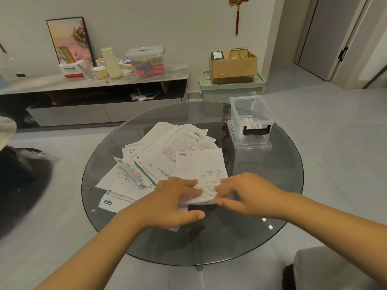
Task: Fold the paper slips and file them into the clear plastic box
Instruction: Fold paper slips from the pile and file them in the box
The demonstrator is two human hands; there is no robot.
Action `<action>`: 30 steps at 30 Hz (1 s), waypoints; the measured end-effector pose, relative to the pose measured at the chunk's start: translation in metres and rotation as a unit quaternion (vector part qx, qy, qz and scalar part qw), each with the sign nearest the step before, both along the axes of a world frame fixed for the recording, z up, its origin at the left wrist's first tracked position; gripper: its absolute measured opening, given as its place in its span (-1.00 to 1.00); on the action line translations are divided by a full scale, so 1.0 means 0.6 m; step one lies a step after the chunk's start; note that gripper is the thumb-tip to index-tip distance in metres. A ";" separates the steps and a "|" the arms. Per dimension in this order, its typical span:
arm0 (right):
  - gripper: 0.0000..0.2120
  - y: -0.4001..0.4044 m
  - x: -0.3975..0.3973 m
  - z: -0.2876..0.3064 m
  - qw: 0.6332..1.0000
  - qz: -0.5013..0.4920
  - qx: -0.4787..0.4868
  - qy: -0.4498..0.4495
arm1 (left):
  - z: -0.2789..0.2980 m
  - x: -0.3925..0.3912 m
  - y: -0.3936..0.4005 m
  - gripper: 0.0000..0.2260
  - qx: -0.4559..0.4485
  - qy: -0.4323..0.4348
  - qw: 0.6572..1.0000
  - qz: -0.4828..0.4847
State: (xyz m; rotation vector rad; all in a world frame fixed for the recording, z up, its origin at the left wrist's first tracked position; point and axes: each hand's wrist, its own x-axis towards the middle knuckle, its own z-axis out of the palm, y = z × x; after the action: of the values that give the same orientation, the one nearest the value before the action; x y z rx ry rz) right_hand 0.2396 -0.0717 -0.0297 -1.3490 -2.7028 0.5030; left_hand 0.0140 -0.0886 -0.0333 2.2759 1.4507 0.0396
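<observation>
Round glass table point(272, 206) with papers and a box

A loose heap of paper slips point(167, 155) covers its middle; the clear plastic box point(251, 120) stands on its lid point(251, 146) at the far right

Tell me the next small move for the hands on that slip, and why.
Probably press the fold flat. Both hands, left and right, rest on the near edge of the top paper slip, which looks turned over but not creased. The clear plastic box stands open at the far right, so filing comes after.

A framed picture point(70, 39) leans at upper left above a low console point(92, 80), with a cardboard box point(233, 66) at upper right.
</observation>
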 end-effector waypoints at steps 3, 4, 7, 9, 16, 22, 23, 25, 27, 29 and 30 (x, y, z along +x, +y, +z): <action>-0.76 0.004 0.001 0.007 1.000 -0.020 -0.004 0.007 | -0.002 0.000 0.001 -0.47 0.000 -0.030 1.000 0.005; -0.77 0.005 0.001 0.011 0.999 -0.026 -0.002 0.022 | -0.002 0.001 0.002 -0.59 0.016 -0.062 0.998 0.022; -0.83 0.009 0.003 0.019 0.991 -0.081 -0.016 0.106 | 0.002 0.004 0.005 -0.73 0.075 -0.115 0.985 0.102; -0.86 0.015 0.003 0.018 0.977 -0.128 -0.035 0.166 | 0.003 0.005 0.008 -0.68 0.087 -0.130 0.978 0.136; -0.57 0.041 -0.007 -0.006 0.941 -0.224 -0.114 0.226 | 0.005 0.019 0.020 -0.86 0.136 -0.173 0.950 0.220; -0.35 0.054 -0.030 -0.027 0.945 -0.233 -0.077 0.216 | -0.011 0.024 0.028 -0.15 0.074 -0.195 0.955 0.210; -0.31 0.054 -0.032 -0.028 0.949 -0.229 -0.069 0.207 | -0.016 0.024 0.030 -0.07 0.076 -0.193 0.956 0.206; -0.31 0.051 -0.034 -0.027 0.962 -0.211 -0.047 0.166 | -0.023 0.022 0.034 -0.02 0.083 -0.171 0.961 0.199; -0.49 0.049 -0.033 -0.023 0.973 -0.195 -0.029 0.120 | -0.025 0.020 0.036 -0.06 0.091 -0.126 0.969 0.190; -0.65 0.046 -0.031 -0.019 0.975 -0.196 -0.032 0.099 | -0.024 0.018 0.038 -0.14 0.118 -0.077 0.973 0.183; -0.66 0.044 -0.031 -0.018 0.974 -0.201 -0.038 0.092 | -0.024 0.017 0.039 -0.20 0.143 -0.051 0.973 0.176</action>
State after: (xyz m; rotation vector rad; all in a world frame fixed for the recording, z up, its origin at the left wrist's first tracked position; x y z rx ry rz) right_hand 0.2213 -0.0455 -0.0403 -1.7170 -2.2031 0.6545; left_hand 0.0243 -0.0651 -0.0480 2.1586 1.8742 0.4948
